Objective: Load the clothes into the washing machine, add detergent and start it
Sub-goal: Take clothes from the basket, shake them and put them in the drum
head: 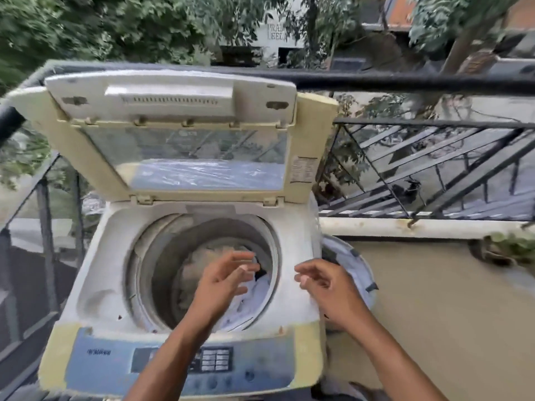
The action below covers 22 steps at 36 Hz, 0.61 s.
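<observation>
Here the washing machine (95, 287) (lid (179, 134) upright) opens upward, clothes (260, 287) inside.

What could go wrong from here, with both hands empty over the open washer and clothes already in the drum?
The lid stands propped upright behind the left hand; a knock might drop it onto the arms. The white garment lies up the drum's right wall, so it may snag near the rim unless pushed down. The right hand is above the washer's edge beside the laundry basket; a careless reach could tip it.
</observation>
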Tool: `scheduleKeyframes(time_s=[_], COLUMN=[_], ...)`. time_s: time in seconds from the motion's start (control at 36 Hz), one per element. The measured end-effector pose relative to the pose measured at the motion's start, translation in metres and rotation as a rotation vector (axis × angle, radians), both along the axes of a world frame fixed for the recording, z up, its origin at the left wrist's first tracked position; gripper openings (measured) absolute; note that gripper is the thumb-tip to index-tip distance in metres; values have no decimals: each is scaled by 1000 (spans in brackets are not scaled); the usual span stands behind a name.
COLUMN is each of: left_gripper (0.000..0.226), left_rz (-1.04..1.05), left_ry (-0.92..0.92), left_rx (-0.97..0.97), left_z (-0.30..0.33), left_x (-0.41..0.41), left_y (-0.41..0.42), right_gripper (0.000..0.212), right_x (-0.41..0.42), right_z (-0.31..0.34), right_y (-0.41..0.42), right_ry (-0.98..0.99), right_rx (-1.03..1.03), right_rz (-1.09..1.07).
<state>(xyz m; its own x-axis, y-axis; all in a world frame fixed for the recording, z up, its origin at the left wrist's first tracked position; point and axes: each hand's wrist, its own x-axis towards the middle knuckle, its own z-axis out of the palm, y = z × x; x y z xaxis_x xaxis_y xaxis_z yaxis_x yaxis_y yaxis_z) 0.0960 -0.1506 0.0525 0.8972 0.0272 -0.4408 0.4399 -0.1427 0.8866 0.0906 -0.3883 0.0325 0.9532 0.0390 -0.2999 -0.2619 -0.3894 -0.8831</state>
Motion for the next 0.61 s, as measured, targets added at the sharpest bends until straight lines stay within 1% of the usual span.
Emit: scheduleKeyframes(time_s=[0.17,0.25,0.33,0.42,0.53,0.61], left_gripper=[25,24,24,27,26,28], left_rz=[-77,-75,-70,-74,-4,67], left_ry=[28,48,69,125,244,358], left_rx=[-82,-106,-120,-108,-43,8], left_z=[14,5,-15,-49,-120,-181], left_x=[18,33,47,57,63,62], left_y=[-83,-132,-182,-231,-279,-303], right_gripper=[27,29,33,34,38,30], right_x=[-6,-6,-1,10,33,55], right_z=[-16,-35,-64,-98,-150,-202], right_y=[-74,-113,-147,-177,-206,-222], right_ry=[63,108,153,200,309,391], right_rx=[-34,-25,-49,-58,-113,-175], right_rz=[-194,-275,-308,-307,-239,-134])
